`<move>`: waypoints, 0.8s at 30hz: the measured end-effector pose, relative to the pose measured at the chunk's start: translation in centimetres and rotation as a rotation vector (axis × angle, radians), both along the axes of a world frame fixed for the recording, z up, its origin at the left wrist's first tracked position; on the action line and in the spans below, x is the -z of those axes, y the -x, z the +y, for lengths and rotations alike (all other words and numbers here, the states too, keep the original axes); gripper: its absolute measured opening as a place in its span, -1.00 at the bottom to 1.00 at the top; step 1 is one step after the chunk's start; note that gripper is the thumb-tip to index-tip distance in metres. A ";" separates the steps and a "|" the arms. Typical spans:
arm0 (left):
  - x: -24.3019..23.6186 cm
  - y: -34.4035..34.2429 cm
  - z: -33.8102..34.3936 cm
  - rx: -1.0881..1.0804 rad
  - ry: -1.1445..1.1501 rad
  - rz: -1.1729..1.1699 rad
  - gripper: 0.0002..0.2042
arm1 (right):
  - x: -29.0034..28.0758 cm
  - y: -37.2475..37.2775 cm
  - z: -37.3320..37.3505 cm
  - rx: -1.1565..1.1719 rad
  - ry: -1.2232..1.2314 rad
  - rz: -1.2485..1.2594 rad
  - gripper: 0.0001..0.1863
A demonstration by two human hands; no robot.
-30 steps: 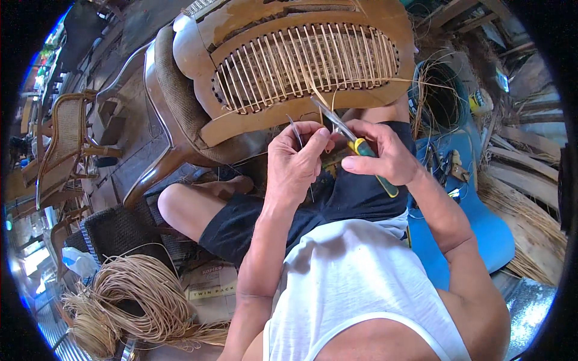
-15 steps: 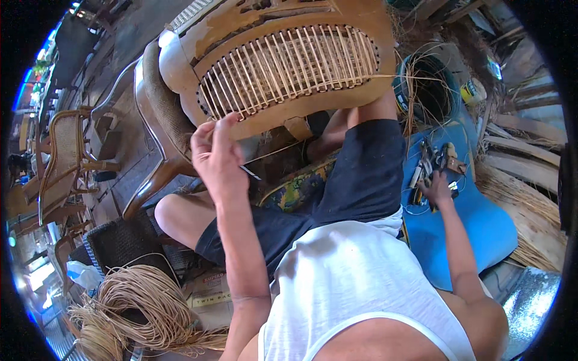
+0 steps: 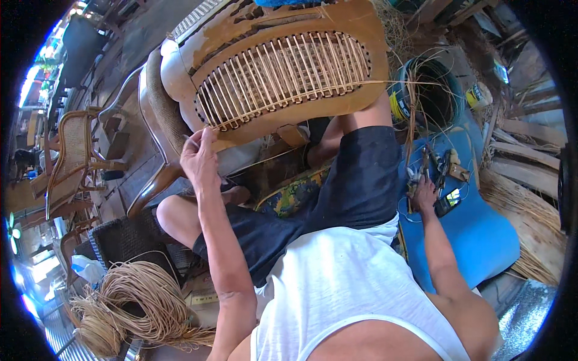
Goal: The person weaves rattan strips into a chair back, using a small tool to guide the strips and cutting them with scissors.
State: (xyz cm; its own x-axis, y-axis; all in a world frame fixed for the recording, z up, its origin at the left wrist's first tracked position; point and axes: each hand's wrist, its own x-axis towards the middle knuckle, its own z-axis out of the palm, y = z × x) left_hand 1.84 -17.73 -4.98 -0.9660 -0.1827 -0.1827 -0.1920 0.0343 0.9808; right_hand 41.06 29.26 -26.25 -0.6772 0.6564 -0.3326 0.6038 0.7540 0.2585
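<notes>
The wooden chair back point(image 3: 328, 106) has an oval panel strung with pale cane strands point(image 3: 279, 72). My left hand point(image 3: 200, 161) is at the panel's lower left edge, its fingers bent together; what is between them is too small to make out. A thin loose strand point(image 3: 400, 81) trails right from the panel. My right hand point(image 3: 425, 194) reaches onto the blue mat point(image 3: 457, 240), its fingers curled among hand tools point(image 3: 447, 165); which one it grips is hidden. A dark rectangular object point(image 3: 448, 202) lies beside it.
Coiled cane point(image 3: 141, 292) lies at lower left beside a dark woven piece point(image 3: 126, 234). A cane-backed chair point(image 3: 72, 159) stands at left. A dark green bucket point(image 3: 439, 102) with trailing fibres and a small tub point(image 3: 478, 96) are at upper right; wooden offcuts point(image 3: 524, 159) line the right.
My hands have parted from the middle: the left went to the panel's lower left edge, the right down to the mat. The green-and-yellow scissors are out of my raised right hand.
</notes>
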 end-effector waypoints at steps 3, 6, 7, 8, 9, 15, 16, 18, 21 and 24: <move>-0.7 0.0 -1.4 -0.171 0.288 0.344 -0.73 | -6.8 5.0 1.4 0.287 0.306 -0.082 -0.32; -5.9 -2.6 0.9 0.041 -0.172 0.130 -0.58 | -16.4 8.6 -1.1 0.125 0.527 0.720 -0.64; -6.9 -3.8 2.4 0.183 -0.329 0.073 -0.51 | -19.9 11.5 -3.8 0.108 0.677 0.931 -0.67; -8.4 -5.0 4.7 0.212 -0.486 -0.035 -0.52 | -22.7 14.4 -5.9 0.024 0.811 0.979 -0.68; -9.0 -6.3 7.3 0.243 -0.647 -0.147 -0.53 | -23.8 16.4 -8.0 -0.001 1.053 1.042 -0.66; -5.3 -10.7 14.2 0.556 -1.099 -0.497 -0.47 | -27.4 23.1 -17.6 -0.982 1.038 1.138 -0.39; -3.3 -11.3 13.8 0.582 -1.183 -0.595 -0.45 | -27.0 23.3 -17.6 -1.029 0.996 1.129 -0.45; -1.5 -11.8 13.3 0.605 -1.044 -0.710 -0.37 | -26.5 23.2 -17.3 -1.046 0.956 1.073 -0.64; -3.6 -9.8 12.2 0.837 -0.149 -0.229 -0.42 | -27.9 24.1 -15.4 -0.983 0.745 1.258 -0.72; -3.2 -5.9 12.8 0.517 0.619 0.611 -0.68 | -27.1 26.4 -13.0 -0.448 1.156 1.373 -0.83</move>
State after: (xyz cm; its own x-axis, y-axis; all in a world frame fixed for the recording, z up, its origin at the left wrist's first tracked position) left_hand 7.77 -4.91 -1.75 -0.8502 0.3893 0.3544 0.5191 0.5072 0.6880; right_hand 14.70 16.31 0.87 -0.8647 0.2476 0.4370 -0.3527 0.3202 -0.8793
